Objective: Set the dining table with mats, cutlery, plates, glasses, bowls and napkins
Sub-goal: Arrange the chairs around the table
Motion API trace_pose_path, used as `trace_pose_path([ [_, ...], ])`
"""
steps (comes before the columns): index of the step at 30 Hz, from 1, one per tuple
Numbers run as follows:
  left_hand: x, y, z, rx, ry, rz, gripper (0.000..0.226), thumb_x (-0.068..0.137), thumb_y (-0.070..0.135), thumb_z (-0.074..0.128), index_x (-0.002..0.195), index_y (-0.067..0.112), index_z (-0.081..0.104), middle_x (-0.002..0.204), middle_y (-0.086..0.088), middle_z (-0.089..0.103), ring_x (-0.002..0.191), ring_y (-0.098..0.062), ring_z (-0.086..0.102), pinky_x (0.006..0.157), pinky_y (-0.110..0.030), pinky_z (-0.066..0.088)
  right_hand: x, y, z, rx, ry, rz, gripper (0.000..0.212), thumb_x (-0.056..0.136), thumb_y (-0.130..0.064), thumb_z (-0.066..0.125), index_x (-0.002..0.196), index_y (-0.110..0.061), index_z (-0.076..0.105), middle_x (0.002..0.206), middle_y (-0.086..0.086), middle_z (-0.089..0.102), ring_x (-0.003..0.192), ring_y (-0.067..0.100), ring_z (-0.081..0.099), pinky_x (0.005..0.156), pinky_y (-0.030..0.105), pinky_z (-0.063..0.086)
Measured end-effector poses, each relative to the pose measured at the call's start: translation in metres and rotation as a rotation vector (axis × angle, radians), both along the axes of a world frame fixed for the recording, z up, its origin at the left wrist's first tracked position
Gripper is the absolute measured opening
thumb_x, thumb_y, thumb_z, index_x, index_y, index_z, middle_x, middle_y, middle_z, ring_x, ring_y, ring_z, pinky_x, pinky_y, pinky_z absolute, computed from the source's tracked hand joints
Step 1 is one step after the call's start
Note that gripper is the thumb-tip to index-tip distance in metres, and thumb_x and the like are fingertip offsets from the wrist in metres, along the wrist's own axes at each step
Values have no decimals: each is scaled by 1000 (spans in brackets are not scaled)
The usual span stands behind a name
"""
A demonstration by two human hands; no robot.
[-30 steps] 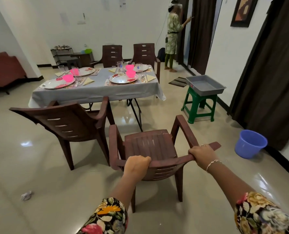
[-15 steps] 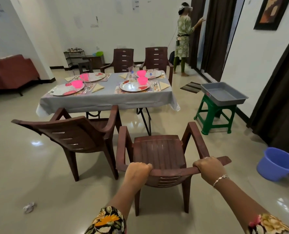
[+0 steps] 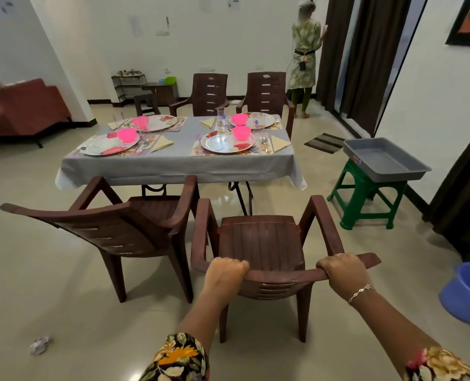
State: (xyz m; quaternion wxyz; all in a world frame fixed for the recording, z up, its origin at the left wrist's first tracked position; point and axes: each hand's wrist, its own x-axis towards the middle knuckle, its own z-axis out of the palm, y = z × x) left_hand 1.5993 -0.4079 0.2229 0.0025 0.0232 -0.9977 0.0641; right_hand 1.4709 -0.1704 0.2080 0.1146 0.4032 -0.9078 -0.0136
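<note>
Facing the set tabletop, a brown chair is gripped at its backrest by the left hand and right hand, fingers curled over.

Cutlery tiny; blue tub half off-frame.

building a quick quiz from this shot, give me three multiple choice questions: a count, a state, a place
1. How many pink bowls stand on the table? A two; B four; C six.
2. What are the left hand and right hand doing? A both grip the chair by its top rail; B both lie open on the table; C both hold bowls.
3. Where is the grey tray? A on the table; B on the chair; C on the green stool.
1 B, one by each of four plates. 2 A, fingers curl over the rail. 3 C, it rests on the stool.
</note>
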Motion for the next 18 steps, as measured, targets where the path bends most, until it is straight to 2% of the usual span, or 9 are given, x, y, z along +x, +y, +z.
trace_pose_path([
  [2, -10, -8, 6, 6, -1, 10, 12, 91, 16, 51, 95, 14, 63, 88, -1, 69, 81, -18, 66, 65, -25, 31, -13, -9, 0, -3, 11, 4, 36, 29, -8, 86, 49, -28, 63, 41, -7, 55, 38, 15, 56, 37, 25, 43],
  [3, -16, -12, 9, 13, -15, 6, 3, 83, 20, 64, 82, 17, 65, 74, 2, 69, 67, -13, 66, 59, -23, 30, -20, -13, -1, -7, 15, 7, 36, 29, -8, 86, 48, -27, 62, 41, -7, 55, 38, 15, 55, 37, 25, 43],
  [4, -24, -16, 8, 9, 25, -7, 10, 73, 23, 75, 72, 20, 65, 62, 5, 66, 56, -10, 63, 55, -21, 29, -27, -16, -2, -16, 23, 14, 35, 30, -8, 86, 48, -26, 62, 41, -6, 54, 37, 16, 55, 37, 25, 43],
  [5, -29, -20, 6, 6, 6, 11, 10, 73, 23, 75, 71, 20, 65, 62, 6, 65, 56, -10, 63, 55, -21, 30, -32, -19, -3, -23, 26, 21, 34, 31, -9, 86, 48, -26, 62, 41, -6, 54, 37, 16, 55, 37, 25, 44],
  [6, -34, -22, 5, 8, 10, 2, 4, 83, 22, 65, 82, 18, 66, 72, 3, 68, 67, -12, 65, 61, -23, 34, -38, -22, -3, -31, 28, 26, 33, 32, -9, 86, 49, -25, 63, 41, -5, 55, 37, 16, 55, 38, 25, 44],
  [8, -47, -29, -3, -11, 23, 34, 19, 96, 18, 44, 102, 16, 62, 94, -1, 68, 87, -19, 65, 75, -28, 39, -51, -27, -7, -58, 42, 33, 32, 33, -7, 84, 49, -23, 62, 41, -4, 54, 37, 17, 55, 39, 24, 42],
  [13, -75, -46, -9, -12, 44, 75, 17, 94, 20, 45, 102, 22, 60, 100, 3, 67, 95, -18, 62, 86, -33, 44, -76, -40, -8, -146, 123, 91, 10, 46, -12, 62, 48, -21, 59, 41, -4, 52, 37, 19, 54, 40, 23, 40],
  [15, -83, -52, -8, -10, 55, 97, 18, 94, 20, 45, 102, 23, 60, 102, 4, 66, 97, -17, 61, 86, -32, 40, -83, -47, -9, -160, 140, 105, 12, 45, -11, 64, 49, -21, 61, 41, -2, 53, 38, 19, 55, 39, 22, 40],
  [18, -91, -63, -10, -14, 80, 148, 20, 94, 21, 44, 104, 25, 61, 104, 7, 66, 100, -16, 60, 86, -31, 36, -92, -59, -12, -162, 119, 114, 31, 31, -6, 81, 49, -20, 59, 42, -3, 53, 38, 18, 54, 40, 21, 40],
])
